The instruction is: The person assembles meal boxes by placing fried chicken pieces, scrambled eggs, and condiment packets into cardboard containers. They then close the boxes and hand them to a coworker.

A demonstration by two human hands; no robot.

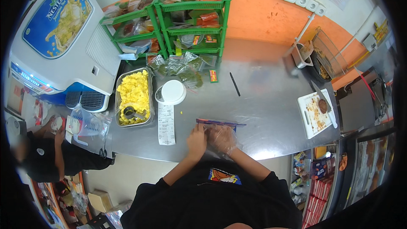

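At the near edge of the steel table, both my hands are at a plastic packet (224, 122) with a dark purple-blue edge. My left hand (196, 141) is closed at its left side, fingertips on the edge. My right hand (222, 139), in a clear plastic glove, lies curled over the packet's near part and hides most of it. What is inside the packet cannot be made out. Left of my hands lie a long paper receipt (166, 125) and a round white lid (173, 92). A black pen (235, 84) lies farther back.
A clear tub of yellow crumbly food (135, 85) stands left, by a drink dispenser (55, 38). Green racks (193, 29) hold bagged goods at the back. Right, a white cutting board (311, 121) bears a knife (325, 104) and brown food. Another person (44, 154) works at far left.
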